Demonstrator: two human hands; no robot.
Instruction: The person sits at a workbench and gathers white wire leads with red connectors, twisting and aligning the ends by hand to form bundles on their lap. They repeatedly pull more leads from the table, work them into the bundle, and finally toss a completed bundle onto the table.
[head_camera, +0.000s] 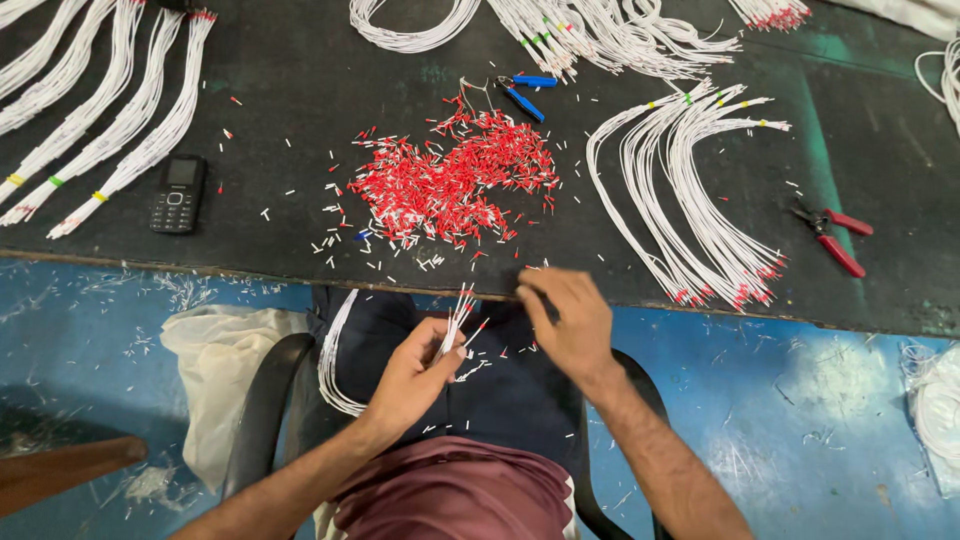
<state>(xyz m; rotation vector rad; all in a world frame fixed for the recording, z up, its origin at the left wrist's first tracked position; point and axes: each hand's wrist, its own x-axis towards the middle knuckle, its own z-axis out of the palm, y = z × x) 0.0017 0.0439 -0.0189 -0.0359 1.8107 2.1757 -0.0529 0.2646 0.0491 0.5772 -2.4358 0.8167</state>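
The left hand (415, 375) holds a small bunch of thin white wires (458, 315) over the lap, its fingers closed narrowly around them so the bare tips fan upward toward the desk edge. From that grip the wires trail down in a loose loop (335, 360) across the dark trousers (500, 390). The right hand (570, 325) hovers at the near edge of the desk (290, 90), fingers curled and blurred; whether they pinch anything cannot be told.

The desk is a dark, matte, scuffed board with worn green patches on its right side. In its middle lies a loose heap of small red sleeves (450, 185), short and tubular, with white snippets scattered about it. Just behind the heap rest blue-handled cutters (522, 92). To the right, a bundle of white wires (690, 190) bends in a long arc, banded with small yellow and green tags near the top and tipped red at its lower ends. Red-handled pliers (835, 235) lie further right. On the left, straight bundles of white wires (120, 130) run diagonally, marked with yellow and green bands, and a black keypad phone (178, 193) lies beside them.

Below, the floor (800, 400) is chipped blue, littered with white scraps. A crumpled pale plastic bag (215, 370) hangs beside the black chair arm (260, 410).
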